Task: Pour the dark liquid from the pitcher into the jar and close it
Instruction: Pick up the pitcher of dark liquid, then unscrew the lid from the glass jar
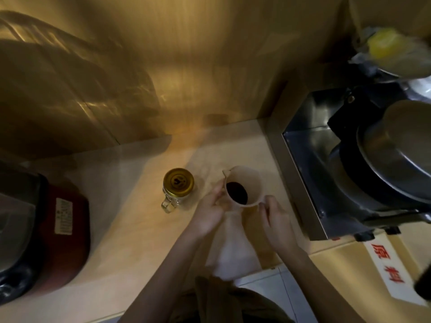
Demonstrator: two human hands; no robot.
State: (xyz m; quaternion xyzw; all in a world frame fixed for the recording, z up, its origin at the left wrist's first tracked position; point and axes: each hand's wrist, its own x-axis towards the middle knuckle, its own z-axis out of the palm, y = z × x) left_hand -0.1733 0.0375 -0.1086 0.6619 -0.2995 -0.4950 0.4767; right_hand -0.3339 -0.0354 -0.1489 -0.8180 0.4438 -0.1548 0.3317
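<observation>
A pale plastic pitcher (250,180) stands upright on the counter with dark liquid (236,192) in its bottom and its spout pointing away to the left. My left hand (210,212) wraps the pitcher's left side. My right hand (274,217) grips the handle at its near right rim. To the left stands a glass jar (173,200) with a side handle, and its gold lid (178,182) sits on top of it. The jar is a short gap away from my left hand.
A red and black rice cooker (44,231) sits at the counter's left end. A metal sink unit (312,169) with stacked steel bowls (394,150) lies to the right. The wooden wall (163,66) rises behind. A white sign with red characters (389,269) lies at the lower right.
</observation>
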